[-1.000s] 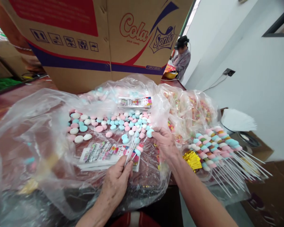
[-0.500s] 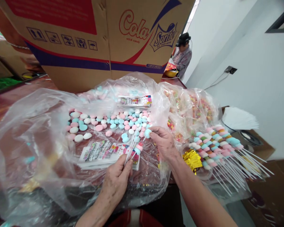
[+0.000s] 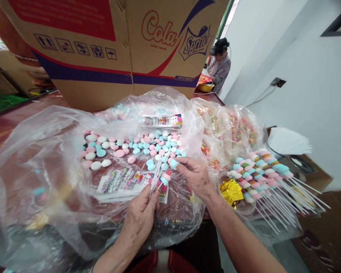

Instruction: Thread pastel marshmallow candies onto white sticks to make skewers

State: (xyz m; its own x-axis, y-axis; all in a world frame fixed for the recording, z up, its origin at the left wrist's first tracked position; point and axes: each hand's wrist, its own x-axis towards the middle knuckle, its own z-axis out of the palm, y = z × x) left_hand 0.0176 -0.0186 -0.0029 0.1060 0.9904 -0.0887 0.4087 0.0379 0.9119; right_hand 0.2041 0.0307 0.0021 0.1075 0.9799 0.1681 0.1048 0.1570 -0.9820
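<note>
Single head camera, looking forward-down, close over table (image 3: 5, 127).

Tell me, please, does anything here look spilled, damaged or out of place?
Nothing looks damaged. The loose candies lie scattered on the open plastic bag, spread out rather than spilled off it. The left hand grips a bundle of sticks; the right hand pinches one blue candy. Finished skewers lie in a pile.

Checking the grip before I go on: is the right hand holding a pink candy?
No, the right hand pinches a blue candy at its fingertips, while the left hand holds the white sticks.
</note>
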